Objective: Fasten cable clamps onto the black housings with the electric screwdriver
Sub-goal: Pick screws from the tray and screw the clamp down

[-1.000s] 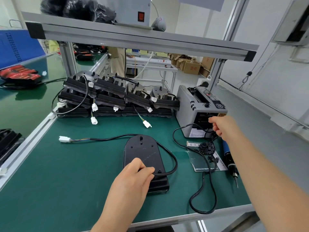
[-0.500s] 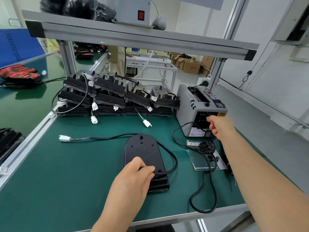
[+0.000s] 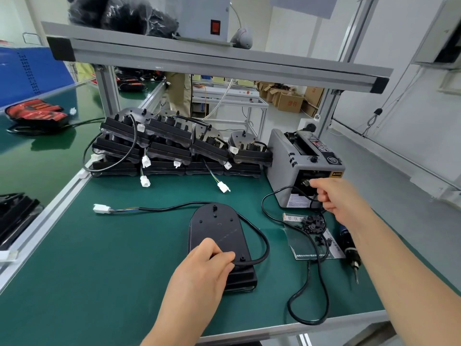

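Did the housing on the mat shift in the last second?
No. The housing sits as before against the tape dispenser, with the left hand still on its near end.

Hidden and unresolved regions.
Left hand (image 3: pixel 202 273) covers the near end of the black housing (image 3: pixel 217 226); right hand (image 3: pixel 334 196) curls at the tape dispenser (image 3: pixel 287 156) slot, contents unseen; its forearm masks the upper electric screwdriver (image 3: pixel 351 255); cable clamps (image 3: pixel 313 222) too small to count.

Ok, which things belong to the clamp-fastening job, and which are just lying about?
Job: black housing under the left hand; cable clamps on the sheet; electric screwdriver; stacked housings; grey dispenser at the right hand.
Lying about: red-black units, next bench; cardboard boxes; black bags overhead.
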